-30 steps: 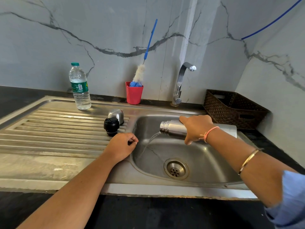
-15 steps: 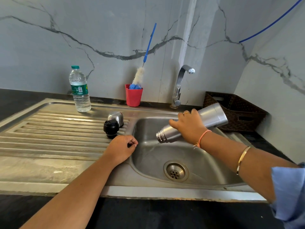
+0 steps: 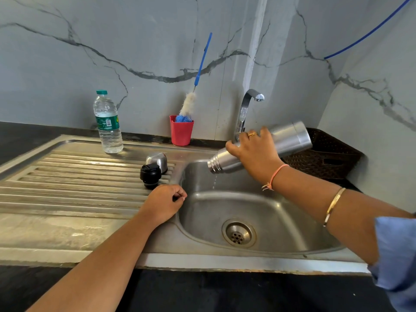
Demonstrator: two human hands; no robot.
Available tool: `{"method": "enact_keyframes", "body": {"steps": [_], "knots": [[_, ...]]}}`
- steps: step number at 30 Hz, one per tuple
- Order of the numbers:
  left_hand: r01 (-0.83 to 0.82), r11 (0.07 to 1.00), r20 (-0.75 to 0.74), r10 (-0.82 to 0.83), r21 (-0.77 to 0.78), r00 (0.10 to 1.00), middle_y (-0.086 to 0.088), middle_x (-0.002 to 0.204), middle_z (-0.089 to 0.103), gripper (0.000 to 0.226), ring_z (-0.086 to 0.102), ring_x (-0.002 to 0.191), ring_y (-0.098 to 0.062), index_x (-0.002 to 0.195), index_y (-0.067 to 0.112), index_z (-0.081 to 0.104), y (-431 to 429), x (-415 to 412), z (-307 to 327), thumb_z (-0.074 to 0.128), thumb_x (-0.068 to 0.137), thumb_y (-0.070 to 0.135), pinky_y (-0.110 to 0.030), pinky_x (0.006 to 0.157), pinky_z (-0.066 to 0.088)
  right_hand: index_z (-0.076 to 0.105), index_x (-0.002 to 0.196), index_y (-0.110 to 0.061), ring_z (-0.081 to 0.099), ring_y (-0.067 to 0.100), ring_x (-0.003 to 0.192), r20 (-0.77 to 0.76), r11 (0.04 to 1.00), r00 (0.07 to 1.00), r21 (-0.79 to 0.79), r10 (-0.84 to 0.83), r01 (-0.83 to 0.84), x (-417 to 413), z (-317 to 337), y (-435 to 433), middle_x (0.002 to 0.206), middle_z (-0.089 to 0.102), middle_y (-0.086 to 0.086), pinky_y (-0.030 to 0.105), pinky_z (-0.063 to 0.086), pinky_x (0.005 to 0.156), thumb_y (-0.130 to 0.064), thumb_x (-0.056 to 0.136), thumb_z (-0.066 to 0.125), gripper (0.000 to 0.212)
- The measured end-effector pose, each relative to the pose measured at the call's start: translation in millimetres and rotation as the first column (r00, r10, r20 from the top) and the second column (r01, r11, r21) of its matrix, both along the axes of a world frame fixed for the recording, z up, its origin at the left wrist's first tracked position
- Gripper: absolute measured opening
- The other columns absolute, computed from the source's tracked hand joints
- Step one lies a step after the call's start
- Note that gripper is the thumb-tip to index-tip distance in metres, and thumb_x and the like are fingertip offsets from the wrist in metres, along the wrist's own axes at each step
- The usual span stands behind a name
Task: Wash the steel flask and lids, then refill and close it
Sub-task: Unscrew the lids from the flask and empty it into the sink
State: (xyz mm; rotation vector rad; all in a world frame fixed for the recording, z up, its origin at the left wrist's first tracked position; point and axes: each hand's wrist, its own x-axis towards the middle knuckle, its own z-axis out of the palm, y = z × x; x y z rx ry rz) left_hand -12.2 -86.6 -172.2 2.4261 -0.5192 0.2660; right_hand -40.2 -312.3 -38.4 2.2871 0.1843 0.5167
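Observation:
My right hand (image 3: 255,152) grips the steel flask (image 3: 290,139) round its middle, above the sink basin (image 3: 270,212). The flask is tipped with its open mouth down and to the left, and a few drops fall from it. On the ribbed draining board (image 3: 67,183), the black inner lid (image 3: 150,175) stands in front of the steel outer cap (image 3: 157,160). My left hand (image 3: 163,204) rests on the basin's left rim with its fingers curled and holds nothing, just below the black lid.
A plastic water bottle (image 3: 107,123) stands at the back of the draining board. A red cup (image 3: 181,130) with a blue-handled bottle brush (image 3: 193,91) sits by the wall. The tap (image 3: 246,109) rises behind the flask. A dark woven basket (image 3: 326,158) stands at the right.
The flask's base has risen, tipping the mouth further down. The stream of water seen a second ago has thinned to drops. My left hand has not moved.

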Motion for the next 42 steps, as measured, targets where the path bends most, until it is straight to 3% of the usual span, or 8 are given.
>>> {"method": "enact_keyframes", "body": {"steps": [8, 19, 25, 30, 34, 38, 42], "knots": [[0.008, 1.000, 0.002, -0.008, -0.007, 1.000, 0.006, 0.091, 0.069, 0.014, 0.057, 0.079, -0.001, 0.097, 0.018, 0.071, -0.3, -1.8, 0.9, 0.061, 0.088, 0.013, -0.001, 0.064, 0.034, 0.040, 0.128, -0.024, 0.046, 0.032, 0.115, -0.100, 0.992, 0.988, -0.056, -0.119, 0.114, -7.7, -10.4, 3.8, 0.127, 0.048, 0.012, 0.041, 0.033, 0.093, -0.034, 0.092, 0.049, 0.038], [0.008, 1.000, -0.006, -0.008, -0.012, 1.000, 0.011, 0.084, 0.066, 0.014, 0.056, 0.074, 0.004, 0.096, 0.019, 0.071, -0.1, -2.3, 1.4, 0.061, 0.088, 0.013, -0.001, 0.061, 0.036, 0.044, 0.126, -0.028, 0.048, 0.029, 0.115, -0.165, 0.983, 0.970, 0.019, -0.179, 0.185, -12.3, -7.3, -7.6, 0.124, 0.051, 0.008, 0.039, 0.033, 0.089, -0.025, 0.089, 0.054, 0.038], [0.011, 1.000, -0.009, -0.011, -0.003, 1.000, 0.008, 0.088, 0.068, 0.014, 0.057, 0.075, 0.002, 0.097, 0.017, 0.071, -0.1, -3.6, 3.3, 0.061, 0.089, 0.013, 0.000, 0.061, 0.036, 0.032, 0.137, -0.025, 0.046, 0.032, 0.116, 0.021, 0.970, 0.991, 0.206, -0.136, 0.129, -17.8, -5.8, -7.2, 0.127, 0.048, 0.012, 0.041, 0.034, 0.091, -0.019, 0.087, 0.055, 0.055], [0.018, 1.000, -0.004, -0.018, 0.010, 1.000, 0.007, 0.088, 0.067, 0.014, 0.054, 0.073, 0.004, 0.098, 0.016, 0.071, -0.3, -7.0, 4.6, 0.061, 0.088, 0.011, 0.002, 0.061, 0.036, 0.038, 0.132, -0.027, 0.045, 0.031, 0.116, -0.188, 0.991, 0.978, 0.086, -0.086, 0.103, -22.7, -31.4, -6.6, 0.126, 0.050, 0.012, 0.042, 0.034, 0.090, -0.031, 0.089, 0.055, 0.046], [0.016, 1.000, -0.005, -0.016, 0.018, 1.000, 0.004, 0.092, 0.069, 0.014, 0.058, 0.078, 0.000, 0.098, 0.016, 0.071, -0.2, -7.6, 5.6, 0.062, 0.089, 0.012, 0.002, 0.062, 0.035, 0.028, 0.138, -0.027, 0.044, 0.034, 0.118, -0.024, 0.953, 0.990, 0.269, -0.136, 0.138, -19.0, -19.6, -12.4, 0.127, 0.049, 0.014, 0.044, 0.035, 0.093, -0.020, 0.086, 0.058, 0.060], [0.021, 0.999, 0.014, -0.022, 0.038, 1.000, 0.005, 0.092, 0.067, 0.014, 0.056, 0.080, -0.001, 0.099, 0.015, 0.071, -0.8, -10.1, 6.7, 0.062, 0.088, 0.011, 0.002, 0.063, 0.034, 0.038, 0.132, -0.029, 0.046, 0.032, 0.115, -0.151, 0.985, 0.983, 0.122, -0.107, 0.126, -19.7, -26.5, -14.1, 0.125, 0.051, 0.012, 0.043, 0.034, 0.091, -0.027, 0.089, 0.056, 0.047], [0.025, 0.999, 0.016, -0.026, 0.048, 1.000, 0.005, 0.092, 0.067, 0.014, 0.056, 0.080, -0.001, 0.098, 0.015, 0.071, 0.1, -11.3, 7.3, 0.062, 0.088, 0.011, 0.002, 0.062, 0.033, 0.029, 0.138, -0.029, 0.046, 0.032, 0.114, -0.004, 0.944, 0.995, 0.315, -0.101, 0.097, -20.3, -12.9, -21.1, 0.124, 0.051, 0.012, 0.040, 0.036, 0.088, -0.021, 0.084, 0.059, 0.063]]}}
